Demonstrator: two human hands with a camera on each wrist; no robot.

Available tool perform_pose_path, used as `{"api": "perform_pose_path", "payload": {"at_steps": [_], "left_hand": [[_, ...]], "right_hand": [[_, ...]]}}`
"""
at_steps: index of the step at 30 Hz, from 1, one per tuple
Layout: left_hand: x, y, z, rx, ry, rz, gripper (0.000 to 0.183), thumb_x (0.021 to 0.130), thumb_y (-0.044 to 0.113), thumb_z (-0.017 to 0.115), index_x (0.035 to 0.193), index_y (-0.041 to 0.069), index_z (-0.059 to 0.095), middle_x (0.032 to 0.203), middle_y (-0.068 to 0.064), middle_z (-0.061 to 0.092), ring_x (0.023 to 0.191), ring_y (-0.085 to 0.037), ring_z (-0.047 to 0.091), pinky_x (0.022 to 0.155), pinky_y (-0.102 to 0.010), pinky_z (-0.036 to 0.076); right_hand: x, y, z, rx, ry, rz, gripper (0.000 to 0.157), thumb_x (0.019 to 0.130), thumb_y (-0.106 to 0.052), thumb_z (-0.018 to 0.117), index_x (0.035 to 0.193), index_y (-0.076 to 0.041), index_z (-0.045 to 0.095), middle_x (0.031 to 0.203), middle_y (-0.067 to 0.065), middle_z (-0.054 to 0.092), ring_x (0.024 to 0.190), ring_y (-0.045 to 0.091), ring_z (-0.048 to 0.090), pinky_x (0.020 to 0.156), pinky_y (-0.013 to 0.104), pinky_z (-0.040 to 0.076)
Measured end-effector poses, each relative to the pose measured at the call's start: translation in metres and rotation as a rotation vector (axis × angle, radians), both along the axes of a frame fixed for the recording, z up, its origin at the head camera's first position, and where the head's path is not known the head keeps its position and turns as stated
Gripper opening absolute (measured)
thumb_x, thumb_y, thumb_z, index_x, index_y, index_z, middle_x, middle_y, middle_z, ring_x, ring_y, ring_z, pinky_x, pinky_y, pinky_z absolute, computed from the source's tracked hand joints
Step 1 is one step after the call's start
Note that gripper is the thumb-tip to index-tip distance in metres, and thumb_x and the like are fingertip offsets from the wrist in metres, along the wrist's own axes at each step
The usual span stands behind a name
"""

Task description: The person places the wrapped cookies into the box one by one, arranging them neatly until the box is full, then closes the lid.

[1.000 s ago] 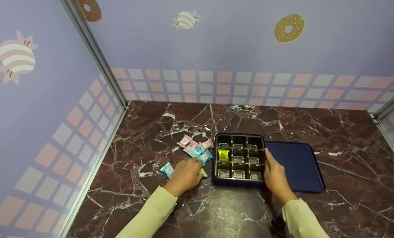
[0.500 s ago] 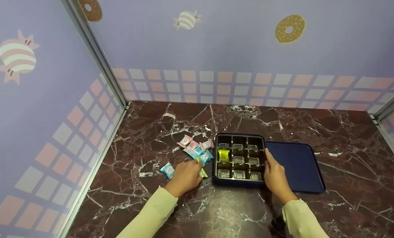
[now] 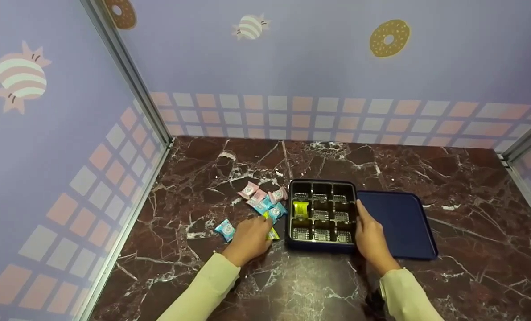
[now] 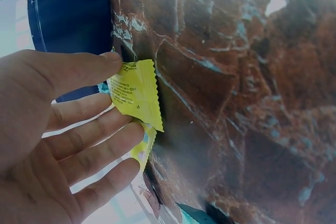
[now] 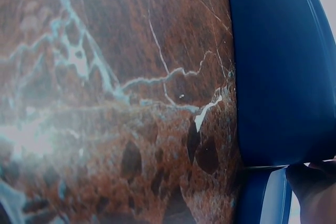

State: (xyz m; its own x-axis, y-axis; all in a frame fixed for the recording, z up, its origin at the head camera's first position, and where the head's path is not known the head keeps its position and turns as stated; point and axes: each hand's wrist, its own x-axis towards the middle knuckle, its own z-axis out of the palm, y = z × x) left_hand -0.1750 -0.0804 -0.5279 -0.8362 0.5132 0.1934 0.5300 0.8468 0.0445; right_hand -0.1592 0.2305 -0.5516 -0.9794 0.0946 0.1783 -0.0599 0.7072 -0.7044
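Observation:
My left hand [image 3: 249, 235] pinches a yellow wrapped candy [image 4: 134, 90] between thumb and fingers, just left of the box. Against its lower fingertips in the left wrist view sits another yellow candy [image 4: 143, 150]. My right hand [image 3: 372, 238] rests along the right wall of a dark blue box [image 3: 321, 246], one straight finger at the rim; its other fingers are mostly hidden. Inside the box is a black tray with several square compartments. One yellow candy [image 3: 301, 209] lies in the left compartment of the middle row.
Blue candies [image 3: 277, 211] and pink candies [image 3: 249, 190] are heaped left of the box. A single blue candy [image 3: 225, 229] lies farther left. The blue lid [image 3: 399, 225] is flat on the marbled table [image 3: 194, 276], right of the box. Patterned walls [image 3: 292, 67] enclose the back and sides.
The left hand has shifted very slightly, showing more of the yellow candy at its fingertips. The right hand, box and other candies stay in place.

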Motion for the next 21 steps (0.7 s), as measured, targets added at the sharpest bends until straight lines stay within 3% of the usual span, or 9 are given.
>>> {"api": "perform_pose_path", "payload": {"at_steps": [14,21], "left_hand": [[-0.0011,0.0019,-0.0019,0.024,-0.018,-0.01,0.018,0.067,0.014,0.074,0.083,0.01,0.064,0.076,-0.007,0.066,0.058,-0.027,0.061,0.05,-0.043,0.048],[-0.0015,0.0032,-0.003,0.007,-0.017,-0.008,0.024,0.067,0.016,0.076,0.087,0.01,0.065,0.077,-0.008,0.066,0.06,-0.027,0.062,0.051,-0.042,0.049]], "right_hand": [[0.0002,-0.0004,0.0005,0.002,0.002,-0.002,0.05,0.099,-0.001,0.04,0.149,-0.002,0.034,0.143,0.026,0.044,0.13,0.041,0.046,0.107,0.052,0.039],[-0.0005,-0.0001,0.0001,0.007,-0.015,-0.007,0.051,0.099,-0.002,0.04,0.15,-0.004,0.033,0.144,0.026,0.044,0.131,0.041,0.046,0.107,0.052,0.039]]}}
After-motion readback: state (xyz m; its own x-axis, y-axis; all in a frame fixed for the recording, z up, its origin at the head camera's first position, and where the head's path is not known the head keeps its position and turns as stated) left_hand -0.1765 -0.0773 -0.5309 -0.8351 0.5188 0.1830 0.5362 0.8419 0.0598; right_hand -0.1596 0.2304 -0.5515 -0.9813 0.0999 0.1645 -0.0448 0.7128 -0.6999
